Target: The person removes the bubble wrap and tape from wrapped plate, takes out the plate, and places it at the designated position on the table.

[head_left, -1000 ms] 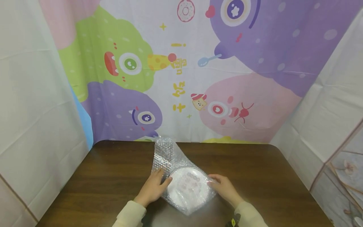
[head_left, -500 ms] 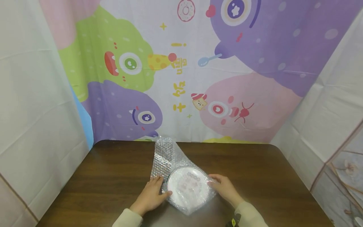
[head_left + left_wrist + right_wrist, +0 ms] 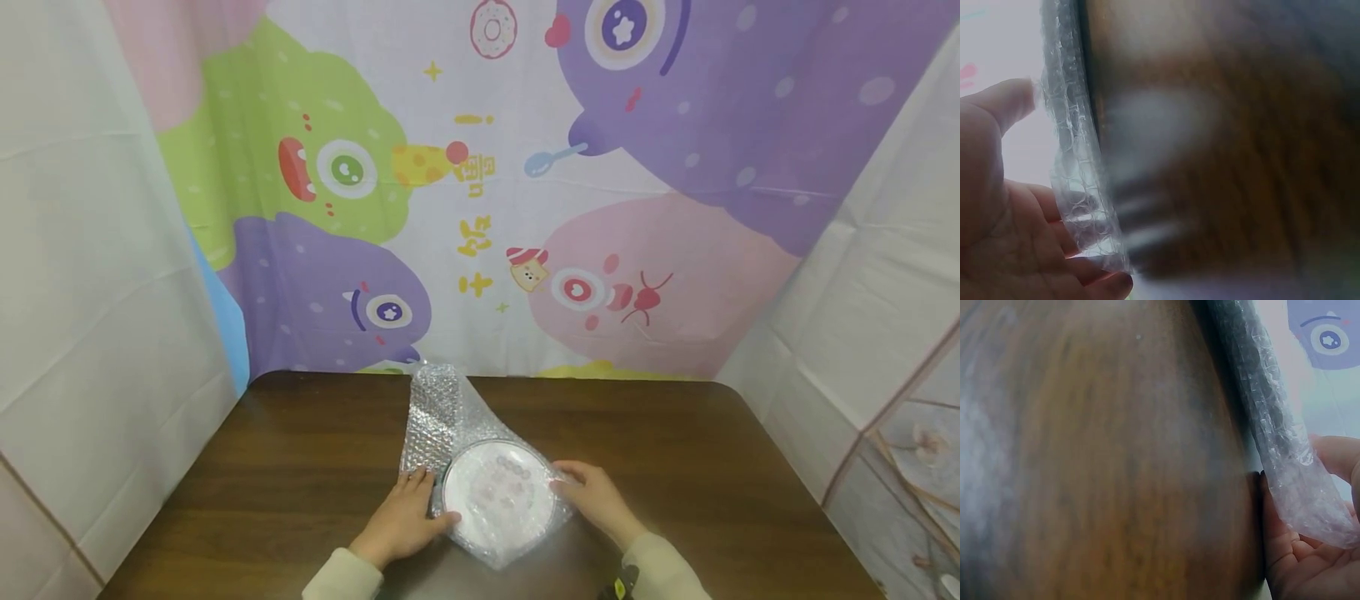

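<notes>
A round white plate with a faint pinkish print lies inside clear bubble wrap on the brown table. The wrap's long loose end stretches away from me toward the back edge. At the plate's left side my left hand rests on the wrap, fingers extended forward and thumb touching the rim. In the left wrist view the wrap's bubbly edge runs along my fingertips. My right hand pinches the wrap's right corner; the right wrist view has the thumb above the wrap and fingers below.
The dark wood table extends on both sides of the wrap. A cartoon-printed cloth hangs behind its back edge. Pale cloth panels stand at the left and right.
My left hand has slid toward me along the wrap's left side, its thumb moving lower on the plate's rim. The right hand and the plate stay where they were.
</notes>
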Demonstrator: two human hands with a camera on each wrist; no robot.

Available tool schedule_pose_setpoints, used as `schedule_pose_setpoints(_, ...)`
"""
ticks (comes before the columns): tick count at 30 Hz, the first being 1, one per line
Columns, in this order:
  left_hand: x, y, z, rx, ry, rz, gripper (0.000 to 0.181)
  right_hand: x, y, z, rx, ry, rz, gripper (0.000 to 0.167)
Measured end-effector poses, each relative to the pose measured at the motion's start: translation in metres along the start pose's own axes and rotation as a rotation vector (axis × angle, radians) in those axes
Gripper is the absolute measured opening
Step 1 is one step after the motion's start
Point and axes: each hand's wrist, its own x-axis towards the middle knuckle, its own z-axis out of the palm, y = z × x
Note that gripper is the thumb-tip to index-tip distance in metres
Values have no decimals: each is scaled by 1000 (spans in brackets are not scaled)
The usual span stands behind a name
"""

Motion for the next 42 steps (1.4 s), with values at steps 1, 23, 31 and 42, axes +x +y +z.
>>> schedule_pose_setpoints(1, 0, 1, 0, 7, -6, -2, 86, 0, 0, 0, -2, -2, -3, 32)
schedule_pose_setpoints(23, 0, 5, -2, 43, -67, -24, 86, -4, -21, -6, -226, 31, -288, 42)
schedule_pose_setpoints(31, -1, 5, -3, 47, -64, -16, 85, -8, -31, -4, -392, -22, -467, 46)
schedule_pose_setpoints(42, 0, 5, -3, 49, -59, -20, 83, -7, -26, 1, -428, 94, -470, 27)
